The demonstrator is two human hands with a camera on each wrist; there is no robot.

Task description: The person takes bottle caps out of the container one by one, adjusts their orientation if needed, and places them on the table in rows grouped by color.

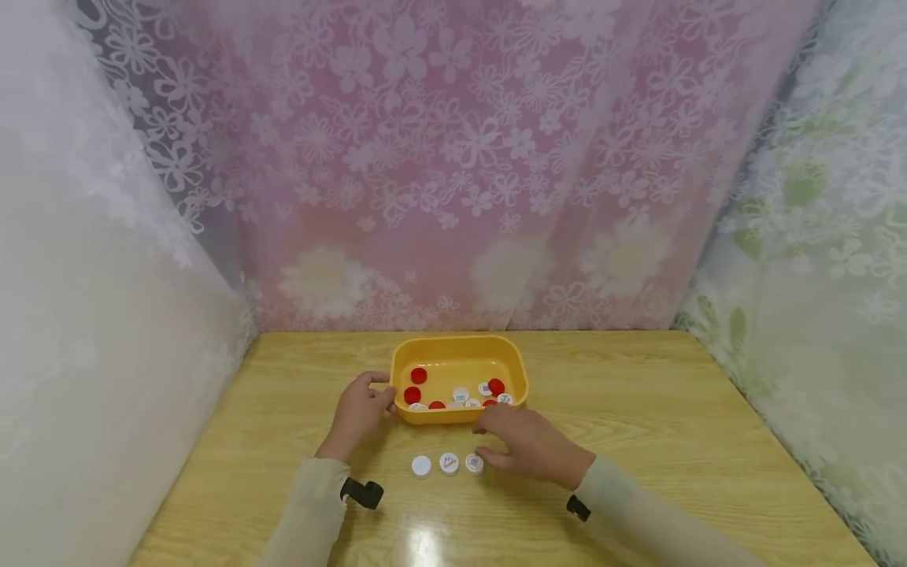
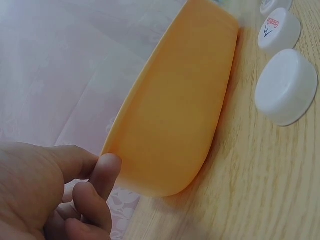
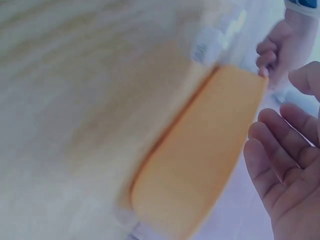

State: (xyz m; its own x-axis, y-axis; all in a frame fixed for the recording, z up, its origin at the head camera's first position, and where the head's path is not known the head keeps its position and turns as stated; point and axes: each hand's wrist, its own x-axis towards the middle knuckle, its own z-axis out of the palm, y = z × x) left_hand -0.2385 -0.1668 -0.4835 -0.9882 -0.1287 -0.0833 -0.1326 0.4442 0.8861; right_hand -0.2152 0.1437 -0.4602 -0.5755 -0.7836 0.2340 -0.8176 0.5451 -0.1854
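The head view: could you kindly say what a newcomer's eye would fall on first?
It would likely be the yellow tray on the wooden table, with red caps and white caps inside. Next come three white caps in a row in front, then the pink flowered curtain behind.

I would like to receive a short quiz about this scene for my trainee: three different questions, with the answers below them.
1. What does the left hand pinch?
2. True or false: the right hand is gripping a red cap.
3. How many white caps lie in a row on the table?

Key:
1. The rim of the yellow tray.
2. False; it holds nothing.
3. Three.
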